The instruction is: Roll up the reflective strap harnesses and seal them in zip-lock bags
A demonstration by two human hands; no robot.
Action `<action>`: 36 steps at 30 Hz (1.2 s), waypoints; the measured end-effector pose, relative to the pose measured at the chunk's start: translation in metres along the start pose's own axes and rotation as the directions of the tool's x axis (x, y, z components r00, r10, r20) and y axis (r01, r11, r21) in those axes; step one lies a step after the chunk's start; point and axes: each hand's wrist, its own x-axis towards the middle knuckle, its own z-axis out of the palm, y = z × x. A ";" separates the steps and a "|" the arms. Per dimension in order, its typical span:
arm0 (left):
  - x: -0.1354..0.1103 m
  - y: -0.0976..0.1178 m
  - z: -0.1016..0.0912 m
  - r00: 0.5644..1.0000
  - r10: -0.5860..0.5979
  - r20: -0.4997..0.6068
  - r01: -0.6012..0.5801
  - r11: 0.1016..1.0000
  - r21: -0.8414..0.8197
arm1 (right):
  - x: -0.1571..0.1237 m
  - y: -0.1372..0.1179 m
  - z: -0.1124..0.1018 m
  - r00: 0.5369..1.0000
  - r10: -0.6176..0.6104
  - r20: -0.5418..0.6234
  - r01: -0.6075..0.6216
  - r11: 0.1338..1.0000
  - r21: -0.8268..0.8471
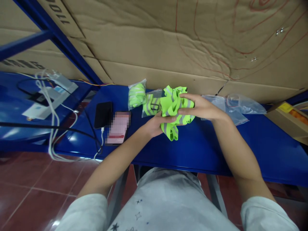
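Between my two hands is a loose bundle of neon yellow-green reflective strap [170, 107] with grey stripes, held above the blue shelf. My left hand [157, 124] grips it from the lower left, thumb across the front. From the right, my right hand [201, 107] wraps its fingers over the bundle. Just left of it lie two clear bags: one holds a rolled reflective strap [137, 95], the other a folded strap with a black buckle [152, 105]. The underside of the bundle is hidden.
A phone [118, 128] and a black power bank [103, 115] with a white cable lie left. Farther left are a power strip [51, 96] and tangled cables. Clear plastic bags [228, 106] and a cardboard box [288, 120] sit right. Cardboard [144, 41] stands behind the blue shelf [192, 149].
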 end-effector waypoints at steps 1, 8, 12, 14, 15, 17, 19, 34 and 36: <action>0.000 -0.003 0.001 1.000 -0.009 -0.002 0.009 1.000 0.006 | 0.000 0.000 0.001 0.999 0.039 0.025 -0.040 0.999 0.024; 0.003 -0.013 0.003 0.992 0.048 -0.117 -0.055 0.997 -0.056 | 0.001 -0.007 0.015 0.992 0.111 -0.055 -0.097 0.972 0.214; 0.005 -0.013 0.000 0.997 0.014 -0.079 -0.019 0.997 -0.075 | 0.003 -0.004 0.016 0.994 0.096 -0.048 -0.085 0.980 0.181; 0.005 -0.014 0.000 0.999 0.009 -0.049 -0.013 0.996 -0.083 | 0.004 -0.002 0.015 0.996 0.057 -0.067 -0.046 0.988 0.148; 0.005 -0.014 0.000 0.999 0.010 -0.037 -0.013 0.996 -0.089 | 0.004 -0.002 0.014 0.997 0.034 -0.073 -0.025 0.991 0.130; 0.005 -0.014 0.002 0.999 0.023 -0.039 -0.027 0.994 -0.104 | 0.003 -0.001 0.013 0.996 -0.011 -0.085 0.017 0.997 0.076; 0.006 -0.013 0.003 0.995 0.056 -0.080 -0.065 0.991 -0.119 | 0.002 -0.001 0.010 0.992 -0.070 -0.102 0.068 0.997 -0.027; 0.012 -0.019 -0.006 0.992 0.072 -0.103 -0.070 0.997 0.021 | -0.005 -0.005 0.001 0.965 -0.239 0.108 0.262 0.902 -0.343; 0.011 -0.020 -0.007 0.995 0.058 -0.080 -0.054 0.997 0.055 | -0.005 -0.004 -0.001 0.966 -0.236 0.102 0.256 0.913 -0.316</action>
